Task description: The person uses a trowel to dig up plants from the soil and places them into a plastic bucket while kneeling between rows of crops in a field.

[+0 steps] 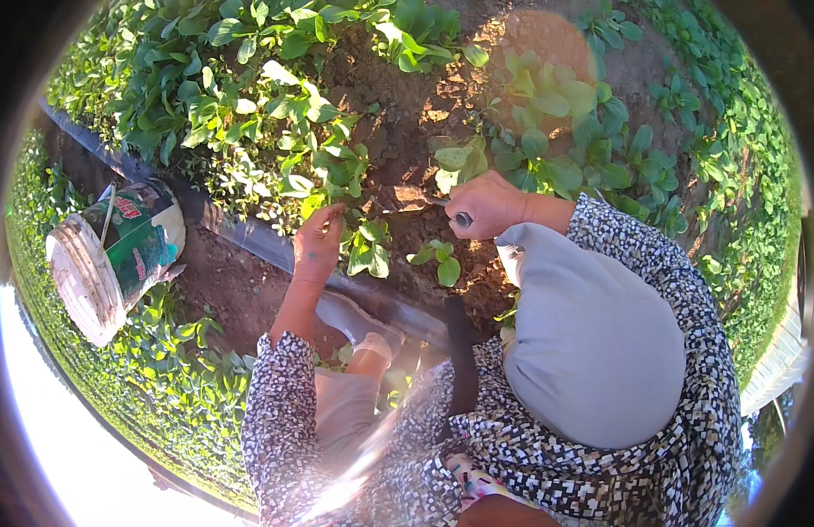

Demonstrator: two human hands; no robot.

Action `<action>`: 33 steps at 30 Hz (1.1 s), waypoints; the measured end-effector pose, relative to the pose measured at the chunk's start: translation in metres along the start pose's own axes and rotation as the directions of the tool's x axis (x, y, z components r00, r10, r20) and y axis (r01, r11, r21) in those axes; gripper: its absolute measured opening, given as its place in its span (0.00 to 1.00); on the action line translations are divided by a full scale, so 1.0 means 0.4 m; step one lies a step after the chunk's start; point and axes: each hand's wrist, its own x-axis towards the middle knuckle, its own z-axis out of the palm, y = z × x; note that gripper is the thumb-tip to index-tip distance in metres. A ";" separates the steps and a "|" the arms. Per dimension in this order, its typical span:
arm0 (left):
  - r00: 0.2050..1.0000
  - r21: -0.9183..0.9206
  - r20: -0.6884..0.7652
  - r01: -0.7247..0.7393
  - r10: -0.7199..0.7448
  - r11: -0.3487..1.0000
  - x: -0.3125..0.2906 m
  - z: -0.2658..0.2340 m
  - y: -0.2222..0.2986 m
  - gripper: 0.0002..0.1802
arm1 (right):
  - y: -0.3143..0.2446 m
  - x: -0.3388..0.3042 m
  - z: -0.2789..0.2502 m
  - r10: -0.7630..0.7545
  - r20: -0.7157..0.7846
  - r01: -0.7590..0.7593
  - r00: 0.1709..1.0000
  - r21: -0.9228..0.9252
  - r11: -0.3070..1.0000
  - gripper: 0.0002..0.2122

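Grey knee (600, 342) juts nearest; right grip (492, 205) wraps a tool handle (462, 220); left grip (318, 244) half-curls by leaves (363, 255), contents unclear; work seems partway: some soil (433, 230) bare, plants (556, 167) remaining.

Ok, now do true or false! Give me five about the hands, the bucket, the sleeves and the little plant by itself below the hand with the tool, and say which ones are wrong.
1. The right hand is gripping a tool by its handle. True.
2. The left hand is holding the bucket. False: it is up by the leafy plants, apart from the bucket.
3. The sleeves are plain red. False: they have a black-and-white pattern.
4. The bucket is on the left side of the picture. True.
5. The little plant is in the right hand. False: it is on the brown soil, and neither hand is touching it.
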 end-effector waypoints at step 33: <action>0.924 0.486 0.173 0.221 -0.340 0.846 0.084 0.108 0.004 0.18 | 0.034 -0.058 -0.025 0.042 0.124 -0.022 0.991 -0.158 0.987 0.06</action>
